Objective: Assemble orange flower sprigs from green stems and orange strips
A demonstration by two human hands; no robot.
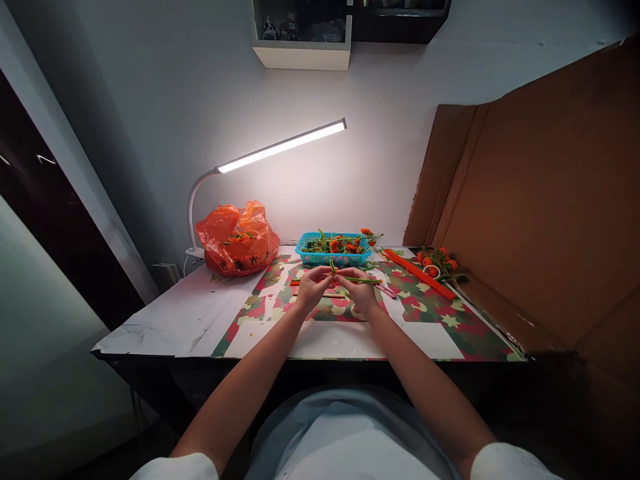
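pinching green stem point(371, 281) narrowly between fingers of left hand point(315, 285) and right hand point(361, 290) | facing blue basket point(330, 261) of orange flowers point(334, 247) at far centre | with orange bag point(237, 257) far left

White table point(165, 323), front left edge scuffed. Red/green/cream camo-patterned sheet point(450, 321) with star shapes over the middle and right, white patches in it, one running along the front.

On top: orange plastic bag point(237, 250) back left, lamp base point(195, 253) just beside it at the back edge. Blue basket point(334, 261) back centre, apart from the bag. Long orange strips point(419, 274) slant across right of basket. Orange flowers point(438, 257) beyond those, far right. Thin stick point(333, 295) flat near the middle; pink looped item point(387, 291) to its right, type unclear.
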